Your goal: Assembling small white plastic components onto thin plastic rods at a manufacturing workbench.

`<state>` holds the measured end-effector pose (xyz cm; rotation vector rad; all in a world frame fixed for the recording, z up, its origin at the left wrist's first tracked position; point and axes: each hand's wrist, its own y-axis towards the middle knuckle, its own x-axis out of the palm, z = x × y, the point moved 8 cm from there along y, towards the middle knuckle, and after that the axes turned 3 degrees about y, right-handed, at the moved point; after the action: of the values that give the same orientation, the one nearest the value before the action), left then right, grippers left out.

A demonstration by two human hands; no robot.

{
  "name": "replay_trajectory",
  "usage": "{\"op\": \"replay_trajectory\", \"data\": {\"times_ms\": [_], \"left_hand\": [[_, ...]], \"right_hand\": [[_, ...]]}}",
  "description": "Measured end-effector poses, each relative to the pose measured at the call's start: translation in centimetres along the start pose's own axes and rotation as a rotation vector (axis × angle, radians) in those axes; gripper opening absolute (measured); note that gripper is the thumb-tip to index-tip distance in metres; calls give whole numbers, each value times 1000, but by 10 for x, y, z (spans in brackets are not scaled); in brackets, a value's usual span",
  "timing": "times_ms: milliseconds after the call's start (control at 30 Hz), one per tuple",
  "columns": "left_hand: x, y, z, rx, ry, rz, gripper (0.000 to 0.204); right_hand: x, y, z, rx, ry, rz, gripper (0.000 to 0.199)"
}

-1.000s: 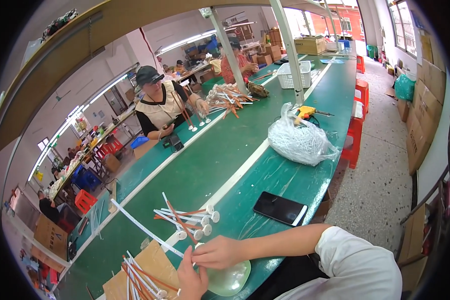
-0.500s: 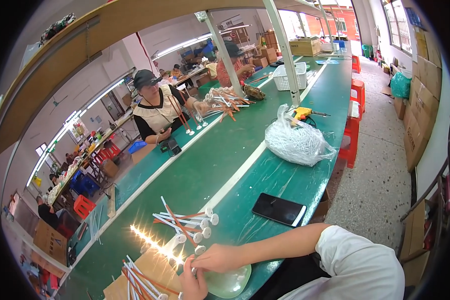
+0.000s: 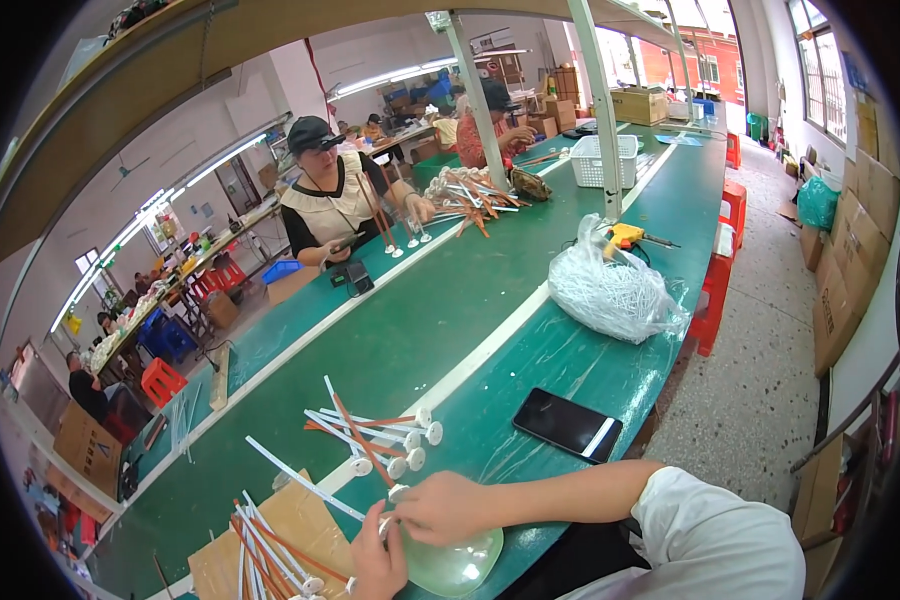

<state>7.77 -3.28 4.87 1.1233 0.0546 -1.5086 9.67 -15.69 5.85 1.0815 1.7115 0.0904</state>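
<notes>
My left hand (image 3: 378, 562) is closed around the lower end of a thin white light stick (image 3: 305, 478), which slants up and to the left, unlit. My right hand (image 3: 440, 508) pinches at the same end, beside a small white round part between the fingers that is mostly hidden. Just beyond lies a loose pile of white and brown sticks with white round bases (image 3: 365, 436). To the left, more such sticks (image 3: 270, 552) rest on a piece of brown cardboard (image 3: 213, 562). A pale green translucent dish (image 3: 460, 568) sits under my right hand.
A black phone (image 3: 568, 424) lies right of my hands, with a clear bag of white strips (image 3: 610, 290) and a yellow glue gun (image 3: 630, 236) beyond. Across the green table (image 3: 440, 310) a co-worker (image 3: 330, 200) sits by a stick heap (image 3: 470, 195). A post (image 3: 598, 110) rises behind the bag.
The light stick in my hands was glowing brightly and is now dark. My view has shifted slightly, so the table things sit a little further right. Both hands keep their hold.
</notes>
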Motion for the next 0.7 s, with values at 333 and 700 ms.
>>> {"op": "replay_trajectory", "data": {"times_ms": [333,700], "left_hand": [[6,-1,-8,-217,-28,-217,60],[12,-6,-11,-152,71,-240,49]], "right_hand": [[22,-16,-16,-249,69,-298,29],[36,-16,-2,-111,302,-530,13]]}}
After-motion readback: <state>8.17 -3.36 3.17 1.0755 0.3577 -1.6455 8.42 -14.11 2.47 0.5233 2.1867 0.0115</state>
